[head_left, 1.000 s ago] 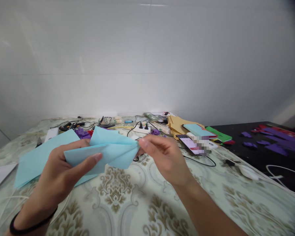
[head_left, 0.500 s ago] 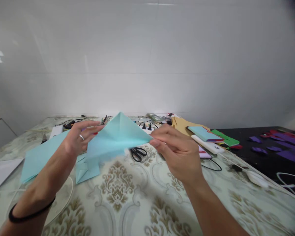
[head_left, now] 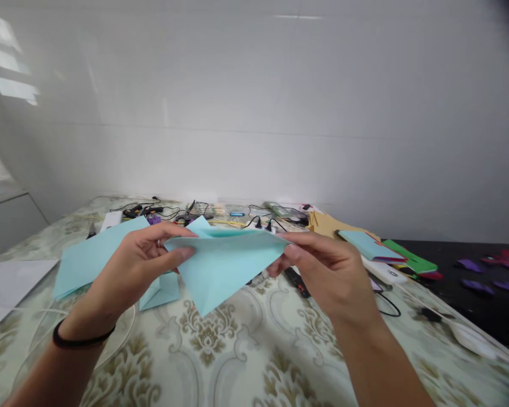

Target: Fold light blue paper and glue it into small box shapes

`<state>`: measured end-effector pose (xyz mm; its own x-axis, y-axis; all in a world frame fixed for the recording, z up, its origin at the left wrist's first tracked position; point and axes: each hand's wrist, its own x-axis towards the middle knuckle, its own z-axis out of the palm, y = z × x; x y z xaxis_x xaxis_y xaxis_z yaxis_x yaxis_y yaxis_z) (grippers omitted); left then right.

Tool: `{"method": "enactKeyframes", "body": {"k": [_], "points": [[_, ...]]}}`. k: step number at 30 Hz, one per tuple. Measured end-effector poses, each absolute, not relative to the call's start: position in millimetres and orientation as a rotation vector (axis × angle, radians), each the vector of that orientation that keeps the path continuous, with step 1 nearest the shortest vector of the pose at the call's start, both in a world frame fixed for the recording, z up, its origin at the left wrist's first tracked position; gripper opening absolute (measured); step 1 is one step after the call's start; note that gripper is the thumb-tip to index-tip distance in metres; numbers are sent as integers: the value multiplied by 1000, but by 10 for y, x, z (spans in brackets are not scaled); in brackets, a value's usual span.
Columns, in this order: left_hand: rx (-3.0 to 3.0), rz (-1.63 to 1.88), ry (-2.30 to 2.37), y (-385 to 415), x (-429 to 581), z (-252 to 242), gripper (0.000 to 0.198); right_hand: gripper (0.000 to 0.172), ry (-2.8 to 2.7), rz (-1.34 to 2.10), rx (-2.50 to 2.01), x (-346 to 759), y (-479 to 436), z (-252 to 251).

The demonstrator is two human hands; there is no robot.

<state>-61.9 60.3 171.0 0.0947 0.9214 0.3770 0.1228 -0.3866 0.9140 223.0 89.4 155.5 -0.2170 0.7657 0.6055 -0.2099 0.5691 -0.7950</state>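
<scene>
A light blue sheet of paper (head_left: 227, 271), creased and partly folded, is held up above the table between both hands. One of its corners points down toward me and another shows behind the top edge. My left hand (head_left: 142, 265) pinches its left end between thumb and fingers. At the opposite end, my right hand (head_left: 322, 268) grips the corner between thumb and fingertips. A smaller folded blue paper piece (head_left: 163, 291) lies on the table beneath my left hand, partly hidden by it. More blue sheets (head_left: 85, 257) lie to the left, behind my left forearm.
A patterned tablecloth (head_left: 207, 367) covers the table. Toward the wall lie cables, tools and plugs (head_left: 258, 223). On the right are tan paper (head_left: 324, 223), coloured paper (head_left: 371, 246) and a white device (head_left: 384, 271). White paper (head_left: 17, 282) lies left, and purple scraps (head_left: 477, 285) rest on a black surface.
My left hand has closed on the left end of the blue paper. The raised peak has dropped, and a corner now hangs toward me. The view has shifted slightly left.
</scene>
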Motion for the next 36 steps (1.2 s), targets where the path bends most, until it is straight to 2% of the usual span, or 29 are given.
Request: {"method": "enactKeyframes", "body": {"k": [5, 10, 21, 23, 26, 32, 36], "points": [[1689, 1425, 1094, 565, -651, 1721, 14, 9, -1515, 1093, -427, 2244, 933, 1560], [1694, 1422, 1021, 509, -708, 1729, 22, 4, -1465, 1048, -425, 2236, 956, 1579], [2145, 1302, 949, 471, -732, 1806, 38, 22, -1503, 786, -600, 2258, 941, 1553], [2266, 1295, 931, 474, -730, 1799, 39, 20, -1444, 860, -672, 2231, 943, 1546], [2357, 1285, 906, 479, -725, 1790, 41, 31, -1453, 1058, -742, 2221, 969, 1546], [2060, 1411, 1001, 477, -691, 1766, 31, 24, -1544, 1074, -768, 2264, 1008, 1538], [1837, 1398, 902, 485, -676, 1757, 21, 21, -1541, 1060, -774, 2268, 996, 1535]]}}
